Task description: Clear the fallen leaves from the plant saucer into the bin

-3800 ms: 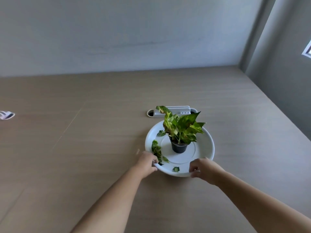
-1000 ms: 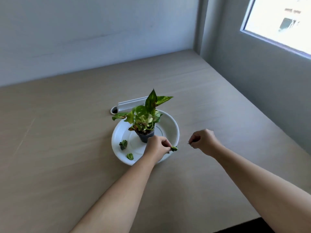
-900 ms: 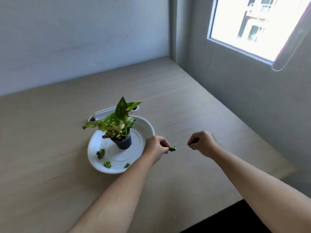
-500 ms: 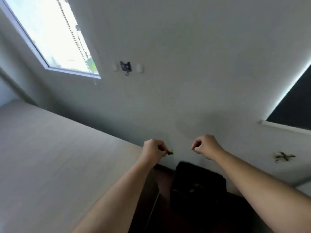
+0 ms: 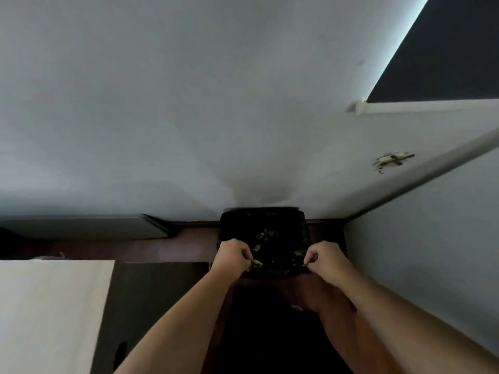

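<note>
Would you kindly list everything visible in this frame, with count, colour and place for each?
bin: one, black, on the floor against the wall, centre.
leaves in the bin: several, green, exact count unclear in the dark.
held leaf: one, yellow-green, over the bin's near edge.
table: one, light wood, lower left.
floor: dark reddish-brown.
wall: pale grey, upper half.
wall mark: one, beige and dark, right.
dark panel: one, top right.
left hand: grip closed on the held leaf.
right hand: pinched shut over the bin; a thin sliver shows at its fingertips, too small to identify.
</note>
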Action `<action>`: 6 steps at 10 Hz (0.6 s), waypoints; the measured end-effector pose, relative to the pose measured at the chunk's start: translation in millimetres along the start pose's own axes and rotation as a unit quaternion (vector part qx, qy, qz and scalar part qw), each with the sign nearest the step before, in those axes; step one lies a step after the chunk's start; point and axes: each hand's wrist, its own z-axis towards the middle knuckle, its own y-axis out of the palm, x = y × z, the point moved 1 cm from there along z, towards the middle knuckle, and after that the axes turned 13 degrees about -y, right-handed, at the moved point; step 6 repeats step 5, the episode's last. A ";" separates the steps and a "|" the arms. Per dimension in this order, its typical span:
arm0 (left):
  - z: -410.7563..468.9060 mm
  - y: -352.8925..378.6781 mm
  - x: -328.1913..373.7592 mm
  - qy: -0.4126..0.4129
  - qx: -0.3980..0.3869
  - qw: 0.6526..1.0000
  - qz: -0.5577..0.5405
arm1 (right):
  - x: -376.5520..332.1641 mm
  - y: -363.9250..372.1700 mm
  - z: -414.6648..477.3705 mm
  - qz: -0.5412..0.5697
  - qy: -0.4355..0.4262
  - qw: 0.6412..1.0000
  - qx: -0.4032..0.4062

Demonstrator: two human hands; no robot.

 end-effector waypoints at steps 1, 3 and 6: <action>33.3 16.1 -20.8 -0.022 -0.009 1.000 -0.002 | 12.6 29.6 25.6 0.018 0.020 1.000 -0.016; 71.1 24.9 -20.1 -0.033 0.039 0.997 -0.065 | 12.8 49.3 76.7 0.050 0.014 0.998 0.040; 61.0 5.9 -10.8 0.009 0.043 0.999 0.015 | 7.2 31.8 68.7 0.034 -0.004 0.999 0.019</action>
